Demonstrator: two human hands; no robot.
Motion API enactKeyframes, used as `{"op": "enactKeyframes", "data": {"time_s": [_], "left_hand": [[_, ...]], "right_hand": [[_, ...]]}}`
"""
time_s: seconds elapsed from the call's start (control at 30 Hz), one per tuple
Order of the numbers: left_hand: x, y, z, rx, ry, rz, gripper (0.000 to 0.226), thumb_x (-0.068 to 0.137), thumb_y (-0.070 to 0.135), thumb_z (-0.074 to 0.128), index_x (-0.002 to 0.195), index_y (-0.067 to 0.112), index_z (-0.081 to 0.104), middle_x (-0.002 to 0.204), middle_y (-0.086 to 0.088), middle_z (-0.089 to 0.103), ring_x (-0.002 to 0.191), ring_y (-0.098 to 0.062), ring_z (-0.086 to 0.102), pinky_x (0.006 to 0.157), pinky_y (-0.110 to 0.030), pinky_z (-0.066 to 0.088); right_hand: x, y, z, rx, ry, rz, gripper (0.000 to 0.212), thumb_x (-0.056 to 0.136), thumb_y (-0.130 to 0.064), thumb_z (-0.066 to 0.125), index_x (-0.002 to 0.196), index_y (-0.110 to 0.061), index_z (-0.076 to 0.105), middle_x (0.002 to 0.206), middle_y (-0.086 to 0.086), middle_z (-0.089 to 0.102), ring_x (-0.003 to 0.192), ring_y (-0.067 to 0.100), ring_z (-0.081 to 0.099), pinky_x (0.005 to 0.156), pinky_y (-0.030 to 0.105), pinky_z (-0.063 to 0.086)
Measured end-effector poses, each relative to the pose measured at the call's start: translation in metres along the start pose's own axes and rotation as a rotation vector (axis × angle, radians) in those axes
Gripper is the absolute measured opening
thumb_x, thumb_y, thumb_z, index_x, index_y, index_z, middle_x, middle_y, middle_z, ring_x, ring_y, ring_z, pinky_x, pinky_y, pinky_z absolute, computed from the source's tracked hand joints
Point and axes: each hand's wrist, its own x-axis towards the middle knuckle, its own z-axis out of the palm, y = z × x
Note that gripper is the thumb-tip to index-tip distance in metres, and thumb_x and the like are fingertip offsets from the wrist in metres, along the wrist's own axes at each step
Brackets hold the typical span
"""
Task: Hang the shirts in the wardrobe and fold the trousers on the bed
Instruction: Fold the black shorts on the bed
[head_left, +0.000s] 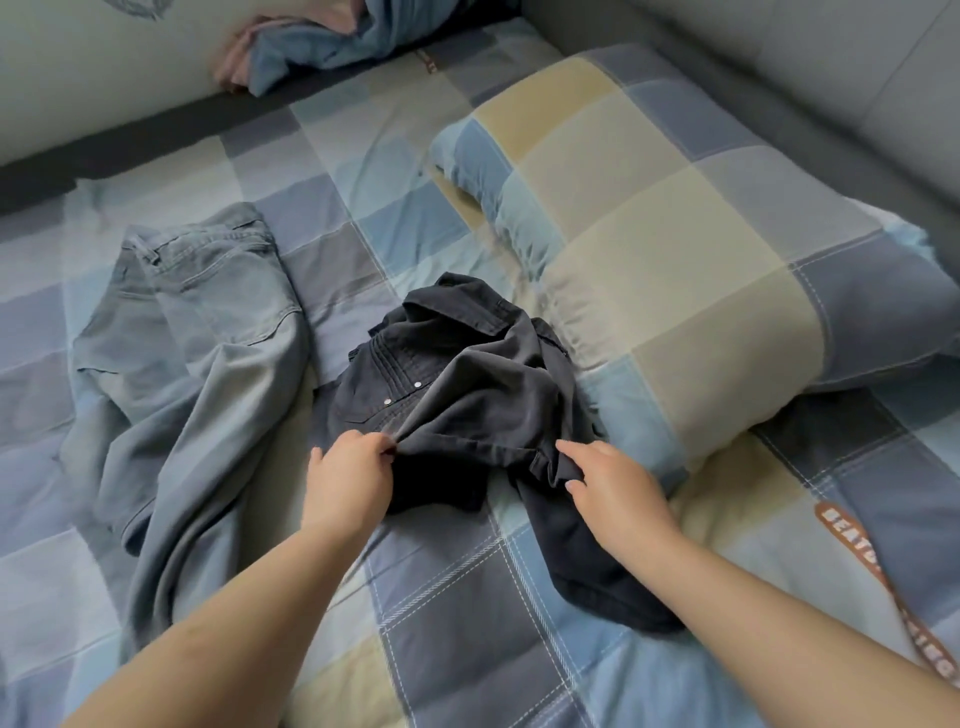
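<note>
Shirt (457, 374): dark charcoal, crumpled in a heap on the bed (467, 597), directly ahead of both sets of fingers; pleated chest panel, two metal snaps and a collar show on top; one sleeve trails back beneath the right forearm.
Left hand (345, 475): fingers (382, 448) pinch a gathered fold of the shirt's near edge, thumb and fingertips closed on the cloth.
Right hand (613, 483): fingers (574, 452) lie on and curl into the bunched edge just beside the left-hand pinch; they appear to be gripping the fabric, though the thumb is hidden.
Step in hand: judged to be picking up and sorting out the shirt, ahead of hanging it.
Next move calls for: lifting the heap, finding collar and shoulders, shaking the sleeves free; no hanger or wardrobe is in view.
Jeans (208, 332): pale grey-blue denim, lying unfolded and rumpled to the left of the left fingers, apart from the shirt; waistband at the far end; folding not yet done.
Pillow (675, 234): plump, checked in blue, beige and grey, beyond and to the right of the right fingers, touching the shirt's far side.
Bed cover: soft checked cotton, lightly creased, with stitched lines.
Clothes pile (311, 47): blue and pink fabric, well beyond the fingers against the wall.
Shirt material: thin woven cloth, limp, holds sharp creases.
</note>
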Motion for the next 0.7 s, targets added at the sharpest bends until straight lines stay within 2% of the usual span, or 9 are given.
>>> {"op": "enactKeyframes", "data": {"time_s": [0.07,0.13,0.2,0.33,0.4,0.47,0.53,0.6,0.7], "left_hand": [[-0.017,0.003,-0.008,-0.167,-0.010,0.024,0.026,0.094,0.013,0.046,0.105,0.017,0.070,0.103,-0.007,0.063,0.104,-0.026,0.056,0.086,-0.030,0.038],[-0.040,0.006,-0.022,-0.294,-0.030,0.067,0.019,0.094,0.016,0.052,0.099,0.014,0.070,0.098,-0.005,0.064,0.099,-0.023,0.057,0.075,-0.024,0.034],[-0.064,0.010,-0.040,-0.442,-0.049,0.086,0.014,0.094,0.017,0.055,0.093,0.013,0.069,0.089,-0.001,0.064,0.090,-0.019,0.056,0.071,-0.022,0.032],[-0.115,0.021,-0.094,-0.836,-0.087,0.044,0.017,0.093,0.015,0.057,0.082,0.022,0.068,0.076,0.006,0.068,0.073,-0.008,0.062,0.067,-0.020,0.046],[-0.137,0.023,-0.122,-0.957,-0.100,0.048,0.016,0.093,0.014,0.058,0.085,0.022,0.069,0.076,0.006,0.070,0.071,-0.006,0.063,0.068,-0.020,0.049],[-0.159,0.015,-0.151,-1.008,-0.122,0.071,0.014,0.092,0.013,0.058,0.086,0.021,0.069,0.070,0.009,0.067,0.066,-0.004,0.060,0.064,-0.019,0.049],[-0.181,0.005,-0.176,-1.012,-0.130,0.090,0.012,0.092,0.015,0.059,0.088,0.023,0.068,0.078,0.010,0.067,0.073,-0.005,0.061,0.071,-0.021,0.050],[-0.207,-0.010,-0.198,-1.034,-0.108,0.067,0.013,0.090,0.018,0.063,0.096,0.029,0.065,0.096,0.009,0.065,0.091,-0.004,0.061,0.082,-0.021,0.050],[-0.248,-0.036,-0.236,-1.189,-0.152,0.094,0.037,0.086,0.015,0.068,0.114,0.036,0.055,0.115,0.009,0.064,0.111,-0.004,0.058,0.096,-0.026,0.048]], "right_hand": [[-0.010,-0.011,-0.003,0.055,0.016,0.018,0.042,0.093,-0.014,0.050,0.132,-0.029,0.053,0.107,-0.007,0.054,0.096,0.016,0.053,0.076,0.022,0.034],[-0.021,-0.033,-0.007,0.143,0.015,0.015,0.040,0.093,-0.012,0.051,0.127,-0.030,0.057,0.106,-0.007,0.055,0.088,0.014,0.052,0.076,0.023,0.037],[-0.037,-0.062,-0.012,0.200,0.000,-0.024,0.043,0.092,-0.011,0.051,0.129,-0.033,0.055,0.112,-0.004,0.058,0.093,0.017,0.055,0.082,0.027,0.042],[-0.078,-0.126,-0.021,0.290,-0.078,-0.107,0.047,0.094,-0.010,0.047,0.136,-0.030,0.048,0.118,0.003,0.056,0.110,0.019,0.054,0.095,0.027,0.042],[-0.101,-0.155,-0.024,0.378,-0.076,-0.106,0.030,0.094,-0.018,0.048,0.119,-0.031,0.058,0.108,0.000,0.060,0.100,0.013,0.059,0.087,0.024,0.047],[-0.127,-0.183,-0.035,0.515,-0.048,-0.053,0.013,0.092,-0.023,0.052,0.090,-0.030,0.063,0.092,-0.006,0.063,0.080,0.000,0.060,0.067,0.011,0.045],[-0.149,-0.204,-0.046,0.566,0.014,-0.039,0.016,0.090,-0.014,0.053,0.085,-0.023,0.065,0.085,-0.006,0.065,0.075,0.003,0.060,0.061,0.008,0.042],[-0.173,-0.230,-0.060,0.627,0.061,-0.028,0.023,0.089,-0.007,0.053,0.083,-0.024,0.067,0.083,-0.007,0.069,0.081,0.010,0.063,0.069,0.016,0.047],[-0.214,-0.285,-0.086,0.864,0.091,-0.011,0.030,0.091,-0.004,0.055,0.080,-0.030,0.067,0.080,-0.010,0.071,0.079,0.007,0.067,0.075,0.021,0.053]]}}
